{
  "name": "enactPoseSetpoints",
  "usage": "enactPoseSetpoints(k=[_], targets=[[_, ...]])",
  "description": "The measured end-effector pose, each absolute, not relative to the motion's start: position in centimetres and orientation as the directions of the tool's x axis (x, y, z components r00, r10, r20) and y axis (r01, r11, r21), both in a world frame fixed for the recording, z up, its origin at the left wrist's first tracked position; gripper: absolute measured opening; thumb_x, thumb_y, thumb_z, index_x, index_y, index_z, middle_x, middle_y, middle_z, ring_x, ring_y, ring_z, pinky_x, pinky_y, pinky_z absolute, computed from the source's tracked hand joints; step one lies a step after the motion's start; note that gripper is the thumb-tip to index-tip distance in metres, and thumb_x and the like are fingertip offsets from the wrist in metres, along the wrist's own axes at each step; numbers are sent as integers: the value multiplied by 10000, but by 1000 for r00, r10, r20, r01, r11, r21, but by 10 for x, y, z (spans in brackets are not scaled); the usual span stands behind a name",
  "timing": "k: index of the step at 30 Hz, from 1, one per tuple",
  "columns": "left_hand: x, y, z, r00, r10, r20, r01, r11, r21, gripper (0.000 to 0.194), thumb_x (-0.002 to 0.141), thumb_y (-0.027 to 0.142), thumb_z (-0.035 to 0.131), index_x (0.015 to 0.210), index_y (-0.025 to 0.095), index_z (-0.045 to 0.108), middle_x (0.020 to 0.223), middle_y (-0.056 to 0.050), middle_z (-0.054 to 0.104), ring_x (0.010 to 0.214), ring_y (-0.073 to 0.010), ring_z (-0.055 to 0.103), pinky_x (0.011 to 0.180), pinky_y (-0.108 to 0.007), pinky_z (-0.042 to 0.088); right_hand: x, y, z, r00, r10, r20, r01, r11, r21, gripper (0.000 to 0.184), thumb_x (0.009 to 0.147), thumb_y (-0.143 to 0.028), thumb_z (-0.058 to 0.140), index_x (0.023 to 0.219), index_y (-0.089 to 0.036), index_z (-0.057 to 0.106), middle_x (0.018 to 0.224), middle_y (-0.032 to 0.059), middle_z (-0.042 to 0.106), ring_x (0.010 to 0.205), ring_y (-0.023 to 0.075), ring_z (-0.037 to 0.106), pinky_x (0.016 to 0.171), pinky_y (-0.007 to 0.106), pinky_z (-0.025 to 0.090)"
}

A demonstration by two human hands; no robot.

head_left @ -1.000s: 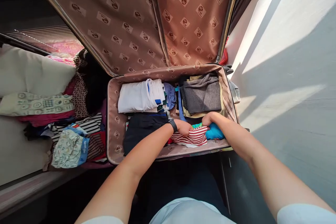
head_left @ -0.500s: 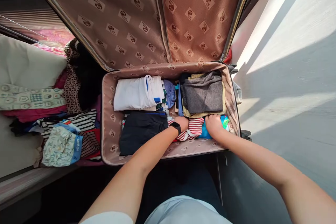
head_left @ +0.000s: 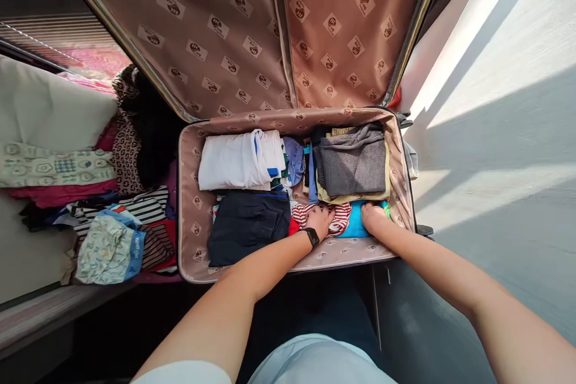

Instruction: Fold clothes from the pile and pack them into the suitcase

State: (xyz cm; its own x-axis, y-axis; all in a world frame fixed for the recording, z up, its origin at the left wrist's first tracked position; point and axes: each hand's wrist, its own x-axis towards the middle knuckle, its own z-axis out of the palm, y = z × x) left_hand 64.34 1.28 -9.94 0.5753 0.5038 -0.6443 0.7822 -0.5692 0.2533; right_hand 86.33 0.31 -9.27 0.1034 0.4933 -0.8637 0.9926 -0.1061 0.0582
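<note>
My left hand (head_left: pixel 320 221), with a dark band on its wrist, lies on a red-and-white striped garment (head_left: pixel 342 217), its fingers spread over the cloth. Beside it, my right hand (head_left: pixel 374 217) is curled at a bright blue garment (head_left: pixel 355 222); its fingertips are partly hidden. Both garments lie along the near side of an open suitcase (head_left: pixel 197 240). Left of my hands is a folded dark garment (head_left: pixel 249 225). Behind them sit a folded grey garment (head_left: pixel 353 165) and a folded white garment (head_left: pixel 236 162), with a bluish rolled garment (head_left: pixel 294 159) between.
The suitcase lid (head_left: pixel 216 24), with patterned brown lining, stands raised at the back. Clothes are heaped to the left, among them patterned shorts (head_left: pixel 105 249) and a striped black-and-white garment (head_left: pixel 148 207). A pale grey surface (head_left: pixel 504 192) lies to the right.
My left hand has shifted slightly and its fingers now spread over the striped garment. More blue cloth shows beside my right hand, and the blue garment looks smoother. The view has shifted slightly.
</note>
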Motion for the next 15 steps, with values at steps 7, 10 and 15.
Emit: enactPoseSetpoints(k=[7, 10, 15], targets=[[652, 3, -93, 518, 550, -655, 820, -536, 199, 651, 1039, 201, 481, 1680, 307, 440, 1501, -242, 534, 1169, -430, 590, 755, -527, 565, 843, 11, -70, 120, 478, -870, 993, -57, 106, 479, 918, -233, 748, 1335, 2, 748, 1375, 403, 660, 1337, 503, 656, 995, 678, 600], [641, -1, -79, 564, 578, -590, 790, -587, 179, 571, 1062, 147, 372, 1608, 191, 534, 1466, -283, 552, 1152, -418, 613, 775, -526, 553, 819, 8, -55, 62, 500, -864, 998, -45, 46, 382, 934, -199, 697, 1267, -30, 779, 1306, 372, 709, 1269, 481, 702, 957, 662, 613], [603, 5, -68, 710, 355, -609, 643, -680, 353, 399, 1072, 174, 429, 1297, 117, 754, 1215, -249, 690, 1117, -369, 660, 861, -466, 520, 776, 1, -42, -142, 581, -802, 979, -34, -199, 442, 938, -258, 749, 1336, -67, 738, 1345, 324, 721, 1303, 389, 699, 1114, 497, 557]])
